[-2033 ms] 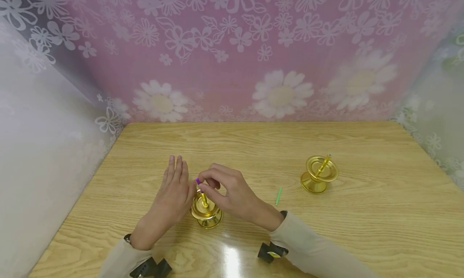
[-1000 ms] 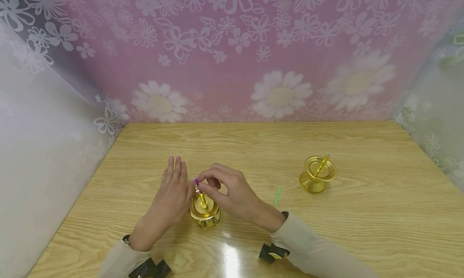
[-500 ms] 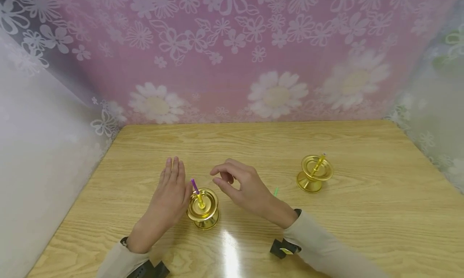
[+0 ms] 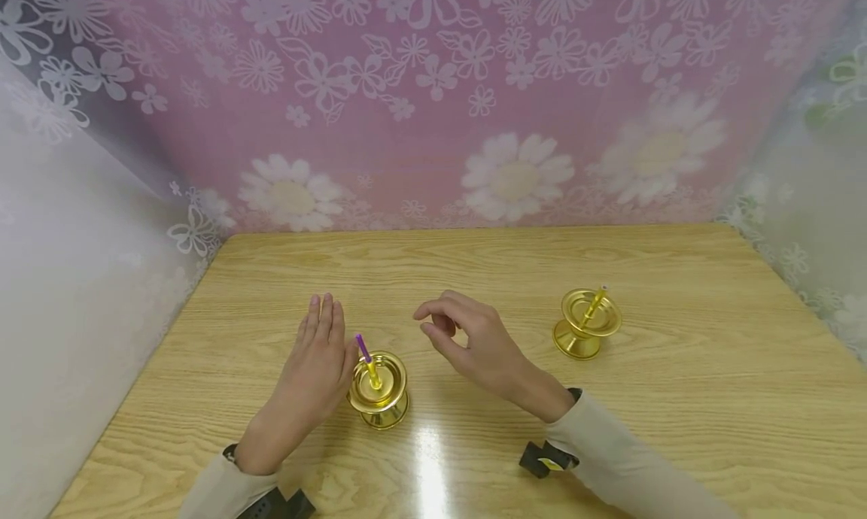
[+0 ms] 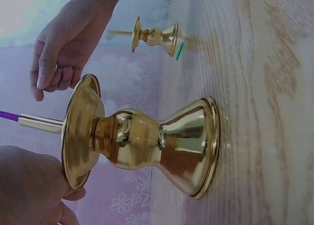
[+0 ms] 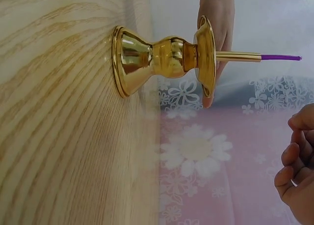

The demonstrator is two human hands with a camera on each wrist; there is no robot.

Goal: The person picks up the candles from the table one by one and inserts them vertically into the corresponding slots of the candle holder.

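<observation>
A gold candlestick (image 4: 383, 414) stands upright on the table in front of me, with a thin purple stick (image 4: 363, 348) set in its upright gold tube (image 6: 239, 56). Beside its dish on the left is my left hand (image 4: 314, 365), fingers straight and pointing away, the thumb side right at the rim. My right hand (image 4: 477, 346) hovers to the right of the candlestick, fingers loosely bent, thumb and index finger apart, nothing between them. In the right wrist view, the purple stick juts from the tube and no finger touches it.
A second gold candlestick (image 4: 577, 341) stands farther back on the right, its tube holding no purple stick. A short green stick (image 5: 179, 50) lies near its base in the left wrist view; my right arm hides it in the head view. A flowered pink backdrop (image 4: 406, 150) rises behind the wooden table (image 4: 711, 368).
My right hand has let go of the purple stick and moved off to the right, over the green stick. The purple stick now stands in the tube; my left hand has stayed beside the dish.
</observation>
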